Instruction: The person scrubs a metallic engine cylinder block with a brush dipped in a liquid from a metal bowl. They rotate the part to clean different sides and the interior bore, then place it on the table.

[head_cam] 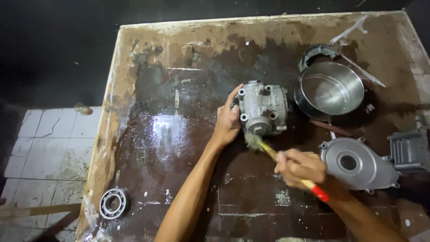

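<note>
Gripping a grey cast-metal engine part (263,108) near the middle of a wet, stained brown table (179,148), the left hand (227,122) wraps its fingers around the part's left side, thumb raised along the upper edge, in the head-camera view. The right hand (299,166) is closed around the yellow-and-red handle of a paintbrush (277,157), whose dirty bristles touch the lower front of the engine part. Both forearms reach in from the bottom edge of the frame.

Just to the right of the engine part stands a shiny steel bowl (330,89), lying partly over a curved dark metal piece (316,51) behind it. Lower right, near the brush hand, lies a round silver engine cover (354,163) with a dark hole at its centre, and beside that, at the table's right edge, sits a finned grey metal block (408,150). A steel ball bearing (114,203) rests on the table's front left corner, well apart from the hands. Beyond the table's left edge, pale floor tiles (49,143) show, with darkness above them. The table surface glistens with liquid under the engine part.
</note>
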